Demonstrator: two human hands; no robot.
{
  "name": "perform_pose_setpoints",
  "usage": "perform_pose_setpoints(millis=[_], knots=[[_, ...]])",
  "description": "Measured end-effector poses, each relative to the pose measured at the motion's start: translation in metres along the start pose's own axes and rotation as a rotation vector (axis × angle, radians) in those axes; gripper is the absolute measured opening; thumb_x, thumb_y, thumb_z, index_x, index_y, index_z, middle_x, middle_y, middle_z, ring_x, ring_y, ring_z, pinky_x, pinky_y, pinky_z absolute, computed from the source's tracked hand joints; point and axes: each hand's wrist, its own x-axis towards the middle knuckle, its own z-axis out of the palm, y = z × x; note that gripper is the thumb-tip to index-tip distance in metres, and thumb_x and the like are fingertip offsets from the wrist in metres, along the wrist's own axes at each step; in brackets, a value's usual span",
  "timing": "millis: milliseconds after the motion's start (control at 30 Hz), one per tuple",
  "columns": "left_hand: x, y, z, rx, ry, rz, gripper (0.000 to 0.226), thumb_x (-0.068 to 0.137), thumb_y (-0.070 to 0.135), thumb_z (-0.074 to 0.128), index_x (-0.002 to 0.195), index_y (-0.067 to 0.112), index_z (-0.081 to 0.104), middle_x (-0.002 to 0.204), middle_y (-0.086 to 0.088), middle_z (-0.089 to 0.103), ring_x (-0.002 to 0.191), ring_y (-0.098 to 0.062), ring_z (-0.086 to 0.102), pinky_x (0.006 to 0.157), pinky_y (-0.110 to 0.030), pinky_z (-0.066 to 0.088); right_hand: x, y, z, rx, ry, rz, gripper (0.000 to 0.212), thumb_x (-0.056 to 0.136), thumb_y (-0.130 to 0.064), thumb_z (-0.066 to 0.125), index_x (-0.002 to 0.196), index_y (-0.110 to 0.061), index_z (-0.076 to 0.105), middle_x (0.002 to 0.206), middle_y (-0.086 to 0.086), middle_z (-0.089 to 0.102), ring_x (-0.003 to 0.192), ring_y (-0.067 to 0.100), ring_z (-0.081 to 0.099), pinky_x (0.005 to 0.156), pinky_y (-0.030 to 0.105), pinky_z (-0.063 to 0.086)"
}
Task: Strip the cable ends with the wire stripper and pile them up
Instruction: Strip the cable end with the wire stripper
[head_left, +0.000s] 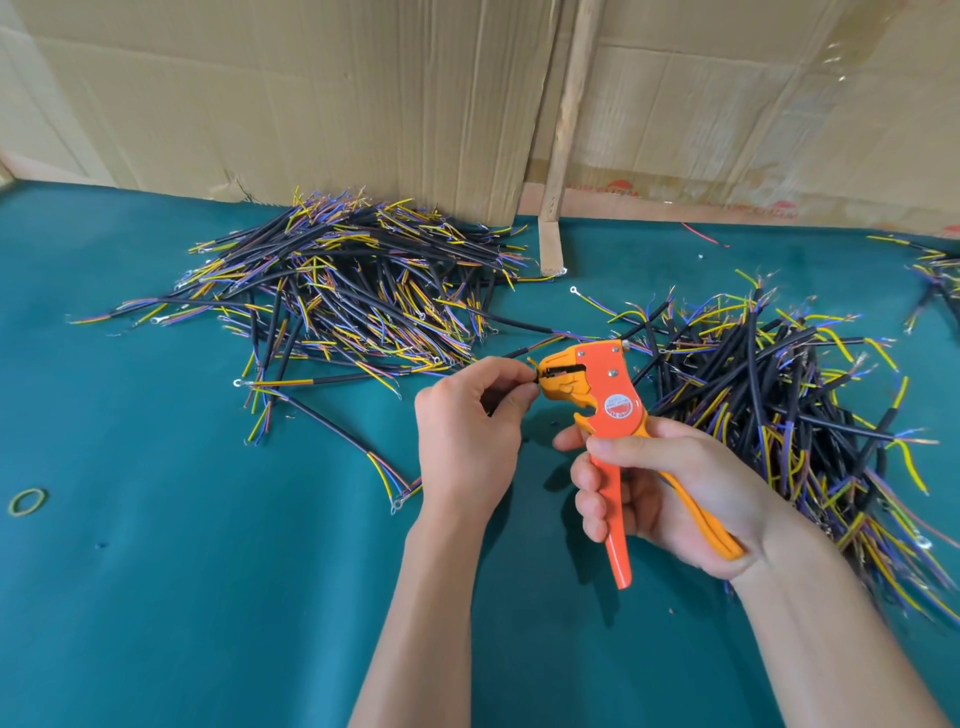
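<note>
Hands, orange wire stripper (610, 400), round red label (618, 406), lettering unreadable

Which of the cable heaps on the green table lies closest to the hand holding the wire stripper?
The heap on the right, just beyond the right hand that grips the orange wire stripper. The bigger heap lies farther off, at the back left by the cardboard.

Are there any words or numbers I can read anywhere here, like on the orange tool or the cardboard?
Nothing can be read for sure.
Round red and white sticker on the wire stripper: it carries small print, too tiny and blurred to read.
Red printing low on the cardboard at the back: faded and seemingly upside down, unreadable.
More red marks further right on the cardboard: also too blurred.
</note>
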Motion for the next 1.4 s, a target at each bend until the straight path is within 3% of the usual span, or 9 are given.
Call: perform_pose_setpoints(millis=[233,367,467,600,767,933,1033,1200,1400], knots=[[-0.0003,0.0000,0.0002,0.000,-0.014,-0.011,0.021,0.081,0.004,0.079,0.079,0.024,0.075,0.067,0.024,0.069,0.067,0.000,0.067,0.066,-0.006,0.044,-0.0005,0.0009,-0.0009,-0.015,0.021,-0.005,0.026,0.080,-0.012,0.075,0.102,0.000,0.075,0.075,0.017,0.058,0.059,0.029,0.058,0.053,0.039,0.053],[-0.0008,-0.0006,-0.0004,-0.010,-0.026,-0.016,0.024,0.080,0.003,0.079,0.076,0.026,0.072,0.067,0.021,0.070,0.065,-0.002,0.066,0.065,-0.007,0.045,0.0001,0.0003,-0.0001,-0.025,0.073,-0.015,0.026,0.078,-0.009,0.082,0.100,0.000,0.072,0.065,0.011,0.050,0.047,0.022,0.047,0.043,0.031,0.043],[-0.0008,0.0004,-0.0001,-0.015,-0.020,-0.021,0.025,0.081,0.003,0.080,0.076,0.027,0.072,0.070,0.020,0.071,0.065,-0.003,0.067,0.065,-0.008,0.045,0.0035,0.0014,0.0034,-0.040,0.134,-0.054,0.032,0.076,-0.025,0.078,0.097,-0.003,0.069,0.059,0.005,0.041,0.038,0.015,0.036,0.036,0.024,0.033],[-0.0007,0.0008,0.0011,-0.042,0.014,-0.015,0.027,0.082,0.003,0.078,0.078,0.029,0.071,0.073,0.019,0.072,0.066,-0.005,0.068,0.067,-0.016,0.052,0.0049,0.0028,0.0050,-0.017,0.134,-0.084,0.025,0.081,-0.026,0.074,0.094,-0.005,0.072,0.059,0.005,0.041,0.036,0.014,0.036,0.036,0.022,0.033],[-0.0055,0.0013,0.0045,-0.058,0.043,-0.042,0.018,0.086,0.010,0.077,0.088,0.024,0.066,0.075,0.015,0.074,0.070,-0.007,0.071,0.071,-0.027,0.055,0.0031,0.0013,0.0058,0.095,0.114,-0.141,0.022,0.079,-0.016,0.074,0.097,-0.003,0.074,0.069,0.014,0.054,0.048,0.023,0.049,0.045,0.032,0.044],[-0.0059,0.0036,0.0035,-0.109,0.035,-0.052,0.016,0.091,0.008,0.071,0.086,0.022,0.064,0.074,0.010,0.074,0.061,-0.007,0.070,0.062,-0.013,0.048,0.0008,-0.0036,-0.0011,0.113,0.113,-0.197,0.046,0.077,-0.015,0.072,0.118,0.004,0.063,0.104,0.031,0.070,0.069,0.036,0.064,0.064,0.046,0.058],[-0.0051,0.0049,0.0031,-0.155,-0.072,-0.031,0.019,0.094,0.004,0.066,0.086,0.021,0.068,0.074,0.007,0.074,0.057,-0.012,0.067,0.061,-0.022,0.054,0.0041,-0.0015,0.0009,0.148,0.106,-0.254,0.043,0.080,-0.015,0.068,0.118,0.001,0.060,0.121,0.032,0.068,0.071,0.033,0.065,0.066,0.044,0.059],[-0.0049,0.0072,0.0035,-0.213,-0.228,-0.051,0.016,0.095,0.005,0.065,0.088,0.019,0.066,0.072,0.000,0.075,0.053,-0.019,0.066,0.057,-0.031,0.054,0.0032,0.0003,-0.0003,0.223,-0.005,-0.320,0.048,0.077,-0.014,0.075,0.120,0.005,0.066,0.111,0.027,0.065,0.075,0.035,0.063,0.068,0.046,0.056],[-0.0065,0.0048,0.0073,-0.185,-0.213,-0.035,0.017,0.096,0.009,0.064,0.097,0.026,0.064,0.070,0.001,0.072,0.056,-0.017,0.061,0.060,-0.038,0.054,0.0035,-0.0011,0.0002,0.110,0.086,-0.310,0.048,0.078,-0.011,0.069,0.122,0.006,0.066,0.106,0.026,0.065,0.072,0.035,0.065,0.065,0.046,0.057]])
